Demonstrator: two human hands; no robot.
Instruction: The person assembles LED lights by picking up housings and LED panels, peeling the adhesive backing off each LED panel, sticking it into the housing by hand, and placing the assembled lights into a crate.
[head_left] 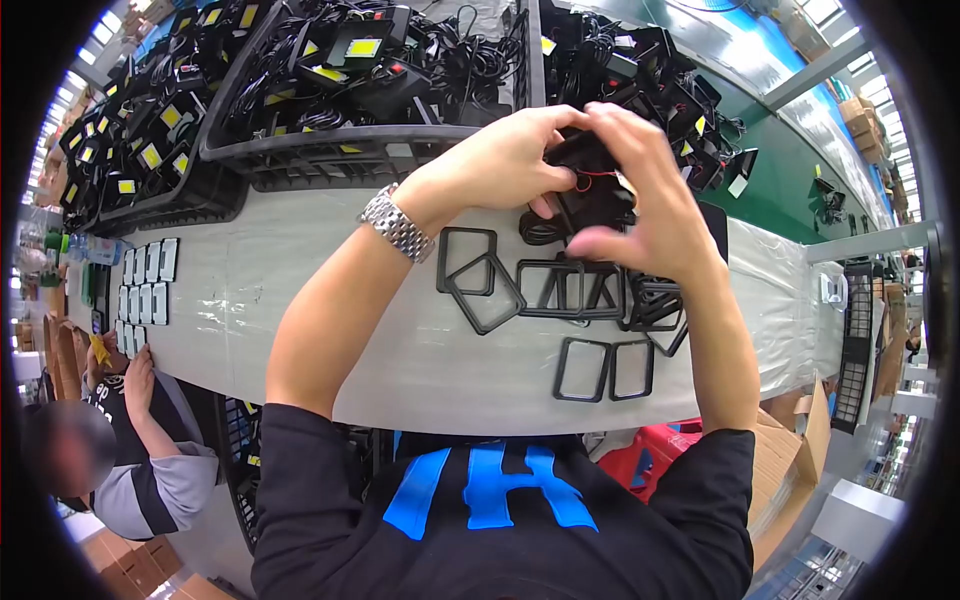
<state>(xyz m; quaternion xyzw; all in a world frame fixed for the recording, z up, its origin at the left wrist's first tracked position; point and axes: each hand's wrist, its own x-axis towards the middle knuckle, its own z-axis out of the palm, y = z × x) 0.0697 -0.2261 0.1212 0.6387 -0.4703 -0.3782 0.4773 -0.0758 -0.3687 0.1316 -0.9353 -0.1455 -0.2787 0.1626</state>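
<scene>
Between my hands is a black lamp housing (598,200) with a thin red wire showing and a coiled black cable beside it. My left hand (505,160), a metal watch on its wrist, has its fingers and thumb closed on the housing's left edge. On the other side my right hand (655,195) is slightly blurred, thumb and fingers spread apart around the housing. Its fingertips hide part of the housing's top. Several black rectangular frames (550,315) lie on the table nearer to me, some overlapping, with two frames (582,398) set side by side in front.
Beyond my hands, black crates (330,150) hold lamps with yellow LED panels and tangled cables. More lamps (640,90) are piled at the back right. At left, a co-worker's hand (138,380) is by rows of small panels (145,300). Cardboard boxes (790,460) stand at right.
</scene>
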